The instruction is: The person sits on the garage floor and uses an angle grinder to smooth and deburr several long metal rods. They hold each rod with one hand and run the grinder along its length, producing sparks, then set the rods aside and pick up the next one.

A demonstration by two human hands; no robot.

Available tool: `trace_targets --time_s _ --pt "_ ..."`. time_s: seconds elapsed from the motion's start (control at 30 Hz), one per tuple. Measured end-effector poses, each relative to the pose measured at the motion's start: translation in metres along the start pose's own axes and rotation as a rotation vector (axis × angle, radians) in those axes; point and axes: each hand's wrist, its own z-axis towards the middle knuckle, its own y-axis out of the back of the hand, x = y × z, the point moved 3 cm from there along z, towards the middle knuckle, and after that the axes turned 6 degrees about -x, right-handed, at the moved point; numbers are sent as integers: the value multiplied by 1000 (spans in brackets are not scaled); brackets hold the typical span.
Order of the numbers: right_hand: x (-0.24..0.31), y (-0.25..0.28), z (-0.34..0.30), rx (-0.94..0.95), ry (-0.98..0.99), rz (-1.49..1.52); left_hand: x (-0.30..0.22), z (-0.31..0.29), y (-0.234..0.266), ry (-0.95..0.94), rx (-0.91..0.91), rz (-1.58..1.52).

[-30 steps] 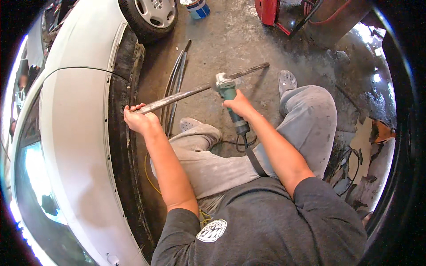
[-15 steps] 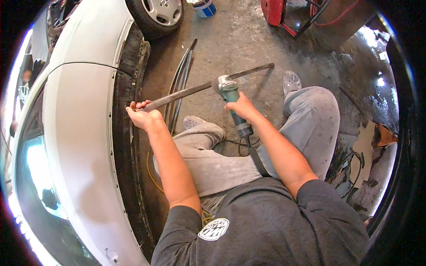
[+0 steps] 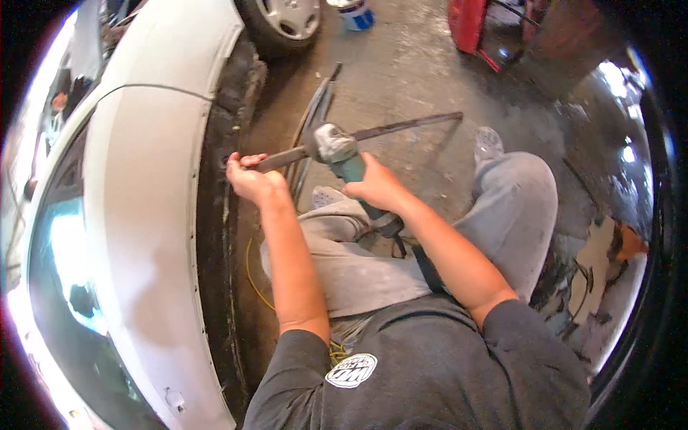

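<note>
My left hand (image 3: 256,180) is closed around the near end of a long, narrow dark strip (image 3: 412,125), palm up, beside the car's sill. From there the strip slants away to the right, its far end close to the floor. In my right hand (image 3: 378,189) is a green angle grinder (image 3: 347,163), gripped by its body. The grinder's metal head lies against the strip, fairly close to my left hand. Its disc is mostly hidden behind the head and blurred.
A pale car body (image 3: 147,179) with a dark sill (image 3: 215,236) runs along my left, a wheel (image 3: 287,21) ahead. Loose long strips (image 3: 315,107) lie on the floor. Farther off are a blue-and-white bucket (image 3: 356,16) and a red metal object (image 3: 467,25). A yellow cord (image 3: 256,278) passes by the sill.
My right hand has brought the grinder left along the strip, closer to my left hand. My left hand keeps its hold on the strip. The whole view has shifted slightly.
</note>
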Motion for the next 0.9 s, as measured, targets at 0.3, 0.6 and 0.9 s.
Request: trace_targets --time_s 0.3,0.6,0.9 --pt "-87 43 62 -218 -196 125 -6 -23 -21 -2 47 -33" --pt "-23 14 15 -84 87 157 -7 -40 -25 19 113 -96" --pt "-14 27 24 -62 -43 245 -11 -27 -24 -17 109 -98"
